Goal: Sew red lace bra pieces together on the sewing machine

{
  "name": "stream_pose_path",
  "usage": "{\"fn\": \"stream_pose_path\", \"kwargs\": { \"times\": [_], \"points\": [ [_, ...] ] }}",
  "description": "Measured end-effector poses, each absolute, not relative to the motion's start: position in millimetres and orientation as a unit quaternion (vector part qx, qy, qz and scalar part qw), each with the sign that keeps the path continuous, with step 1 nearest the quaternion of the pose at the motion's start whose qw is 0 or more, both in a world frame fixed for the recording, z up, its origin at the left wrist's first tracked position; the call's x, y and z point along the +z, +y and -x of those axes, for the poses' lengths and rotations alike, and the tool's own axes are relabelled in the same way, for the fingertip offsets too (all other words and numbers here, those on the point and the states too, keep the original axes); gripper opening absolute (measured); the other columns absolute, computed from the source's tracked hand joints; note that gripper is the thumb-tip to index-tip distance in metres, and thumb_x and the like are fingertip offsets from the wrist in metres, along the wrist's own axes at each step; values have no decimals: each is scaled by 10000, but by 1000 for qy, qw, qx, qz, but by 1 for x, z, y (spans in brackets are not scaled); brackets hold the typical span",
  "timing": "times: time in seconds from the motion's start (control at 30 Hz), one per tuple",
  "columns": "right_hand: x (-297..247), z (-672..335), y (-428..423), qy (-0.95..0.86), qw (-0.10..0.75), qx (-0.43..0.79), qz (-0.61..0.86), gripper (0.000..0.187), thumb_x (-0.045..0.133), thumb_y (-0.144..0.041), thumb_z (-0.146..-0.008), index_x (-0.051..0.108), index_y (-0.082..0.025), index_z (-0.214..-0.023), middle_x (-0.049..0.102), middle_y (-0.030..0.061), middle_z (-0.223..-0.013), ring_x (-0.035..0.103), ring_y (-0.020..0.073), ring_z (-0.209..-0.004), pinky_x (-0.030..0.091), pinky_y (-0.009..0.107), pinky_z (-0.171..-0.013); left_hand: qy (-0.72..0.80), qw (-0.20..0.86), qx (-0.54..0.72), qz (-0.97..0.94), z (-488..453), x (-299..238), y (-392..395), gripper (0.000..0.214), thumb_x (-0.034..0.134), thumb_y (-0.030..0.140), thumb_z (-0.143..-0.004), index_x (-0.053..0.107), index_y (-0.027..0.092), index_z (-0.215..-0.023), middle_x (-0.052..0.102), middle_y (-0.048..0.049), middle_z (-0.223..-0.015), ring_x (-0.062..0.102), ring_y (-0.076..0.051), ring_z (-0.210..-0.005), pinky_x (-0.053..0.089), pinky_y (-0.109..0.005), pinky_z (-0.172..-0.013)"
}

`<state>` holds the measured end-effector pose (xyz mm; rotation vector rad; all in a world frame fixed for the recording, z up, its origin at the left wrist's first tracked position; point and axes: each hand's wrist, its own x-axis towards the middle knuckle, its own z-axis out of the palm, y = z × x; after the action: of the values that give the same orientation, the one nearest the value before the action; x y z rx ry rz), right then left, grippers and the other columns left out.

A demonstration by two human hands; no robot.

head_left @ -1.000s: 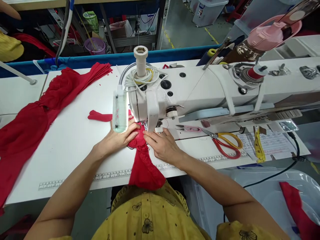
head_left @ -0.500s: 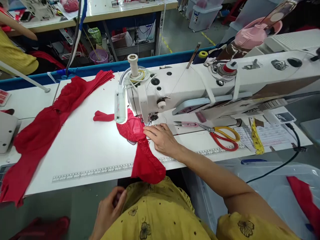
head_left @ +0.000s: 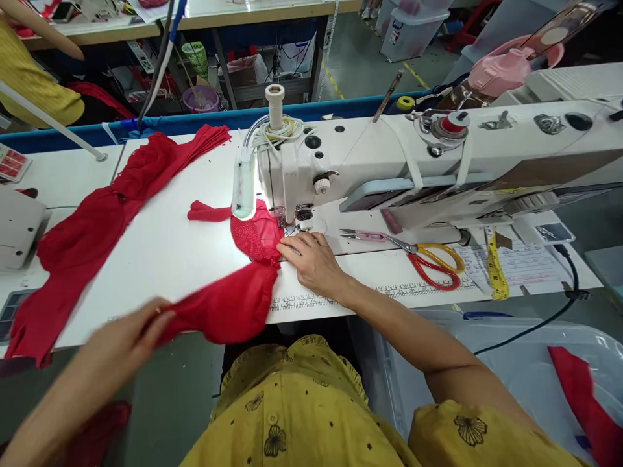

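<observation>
A red bra (head_left: 243, 301) lies partly under the presser foot (head_left: 289, 227) of a white sewing machine (head_left: 341, 155). Its lace cup (head_left: 250, 237) rests on the bed left of the needle area. My left hand (head_left: 141, 324), smeared by motion, grips the bra's free end at the table's front edge and stretches it out to the left. Flat on the machine bed, my right hand (head_left: 314, 263) touches the bra's edge with its fingertips, just in front of the presser foot. Its fingers are extended.
More red bras (head_left: 97, 224) lie in a strip on the left. Thread snips (head_left: 365, 235), scissors (head_left: 433, 263) and a yellow tape measure (head_left: 495, 269) lie to the right. A clear plastic bin (head_left: 467, 337) holding red fabric stands below. Another person's yellow sleeve (head_left: 39, 84) shows at far left.
My left hand has risen from beside my lap and taken hold of the bra's hanging end, pulling it leftward. My right hand stays near the presser foot. The view has shifted slightly.
</observation>
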<state>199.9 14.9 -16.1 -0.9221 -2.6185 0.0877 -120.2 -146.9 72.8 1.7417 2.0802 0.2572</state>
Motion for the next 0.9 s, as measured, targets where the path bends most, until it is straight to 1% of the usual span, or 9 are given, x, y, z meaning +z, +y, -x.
{"fn": "stream_pose_path", "kwargs": {
  "times": [0.07, 0.1, 0.2, 0.3, 0.43, 0.53, 0.7, 0.8, 0.9],
  "points": [
    [-16, -198, 14, -927, 180, 27, 328, 524, 505, 22, -811, 615, -162, -1289, 669, 90, -1301, 502, 273, -1118, 310, 423, -934, 717, -12, 87, -692, 108, 90, -116, 413, 427, 616, -941, 658, 300, -1071, 709, -65, -919, 659, -328, -822, 535, -556, -775],
    [-16, -199, 13, -927, 181, 31, 328, 534, 504, 24, -811, 612, -166, -1298, 665, 90, -1311, 504, 273, -1120, 309, 426, -938, 674, -49, 116, -728, 89, 91, -101, 393, 434, 568, -967, 639, 271, -1123, 699, -98, -1030, 653, -331, -922, 526, -542, -825],
    [-16, -205, 14, -917, 211, 77, 329, 534, 500, 5, -834, 603, -197, -1317, 655, 79, -1334, 522, 257, -1143, 309, 425, -967, 567, -42, 216, -794, 10, 66, -67, 263, 574, 413, -960, 601, 232, -1148, 686, -90, -1092, 631, -266, -1031, 511, -442, -936],
    [-16, -214, 18, -887, 274, 113, 355, 469, 463, 10, -851, 640, -197, -1233, 698, 67, -1205, 565, 218, -1087, 328, 392, -963, 583, -78, 227, -776, -44, 27, -51, 248, 589, 292, -931, 594, 166, -1144, 660, -133, -1112, 605, -295, -1075, 476, -475, -992],
    [-19, -220, 24, -874, 310, 110, 356, 377, 433, 22, -852, 683, -193, -1035, 705, 38, -971, 575, 190, -913, 344, 365, -880, 618, -87, 228, -748, -47, 2, -44, 223, 587, 214, -899, 606, 158, -1115, 640, -138, -1121, 574, -314, -1106, 440, -505, -1033],
    [-20, -219, 26, -893, 300, 97, 321, 376, 443, 26, -849, 687, -202, -1024, 680, 23, -919, 545, 178, -856, 324, 365, -870, 612, -65, 225, -755, -34, 2, -42, 141, 560, 177, -911, 621, 186, -1037, 645, -110, -1070, 575, -286, -1051, 459, -477, -982],
    [-18, -215, 25, -924, 239, 62, 292, 430, 475, 20, -858, 663, -195, -1180, 667, 41, -957, 492, 198, -860, 298, 377, -854, 614, -29, 232, -754, -27, 0, -38, 119, 517, 160, -939, 626, 194, -971, 646, -114, -1063, 564, -264, -1011, 476, -440, -906],
    [-16, -214, 24, -936, 217, 35, 276, 415, 489, 26, -849, 660, -174, -1170, 670, 53, -969, 479, 215, -887, 297, 391, -855, 601, -48, 240, -761, -23, -1, -33, 173, 496, 124, -935, 634, 203, -1004, 642, -109, -1078, 561, -261, -1065, 445, -465, -1002],
    [-16, -212, 23, -943, 205, 23, 262, 348, 483, 44, -828, 674, -158, -1038, 649, 51, -898, 476, 216, -875, 301, 397, -878, 581, -82, 218, -780, -19, 3, -26, 277, 450, 61, -916, 648, 230, -1010, 636, -56, -896, 570, -225, -923, 369, -494, -1094]
  ]
}}
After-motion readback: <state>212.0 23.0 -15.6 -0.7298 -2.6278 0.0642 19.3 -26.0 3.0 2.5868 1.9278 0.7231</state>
